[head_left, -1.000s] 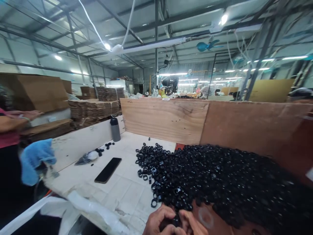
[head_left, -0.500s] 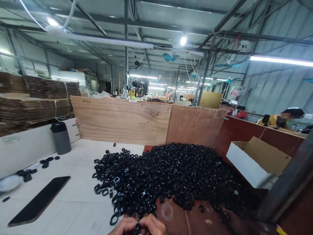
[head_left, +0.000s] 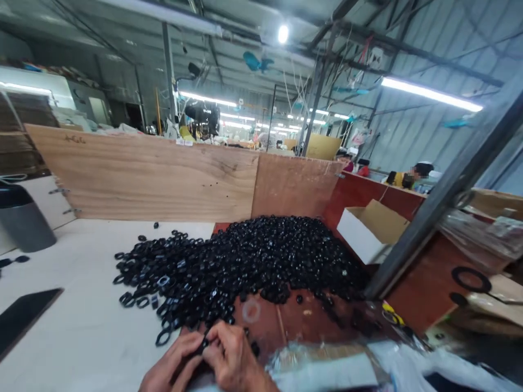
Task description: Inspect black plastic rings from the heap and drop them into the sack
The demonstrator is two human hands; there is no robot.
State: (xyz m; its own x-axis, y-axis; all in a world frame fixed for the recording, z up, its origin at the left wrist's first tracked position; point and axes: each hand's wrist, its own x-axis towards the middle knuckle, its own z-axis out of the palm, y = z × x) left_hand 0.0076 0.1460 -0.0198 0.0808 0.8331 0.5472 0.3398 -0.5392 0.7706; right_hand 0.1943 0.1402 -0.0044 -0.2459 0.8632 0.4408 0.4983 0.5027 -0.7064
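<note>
At the bottom of the view my left hand (head_left: 175,362) and my right hand (head_left: 231,354) meet, thumbs and fingers closed together. Pinched between their fingertips is a small black ring-like piece (head_left: 205,343), mostly covered by the fingers. Just beyond the hands spreads a large heap of black ring-shaped pieces (head_left: 261,256), some round and some angular. One loose black ring (head_left: 163,336) lies at the heap's near left edge, close to my left hand.
A wooden board (head_left: 163,179) walls off the back. An open carton (head_left: 362,239) stands right of the heap, behind a slanting metal post (head_left: 433,201). A dark flat board (head_left: 26,318) and a grey bin (head_left: 26,223) are left; plastic-wrapped packs (head_left: 327,367) lie front right.
The camera has turned right and down, so more of both hands, the post and the wrapped packs show. Both hands still hold a small black piece between them.
</note>
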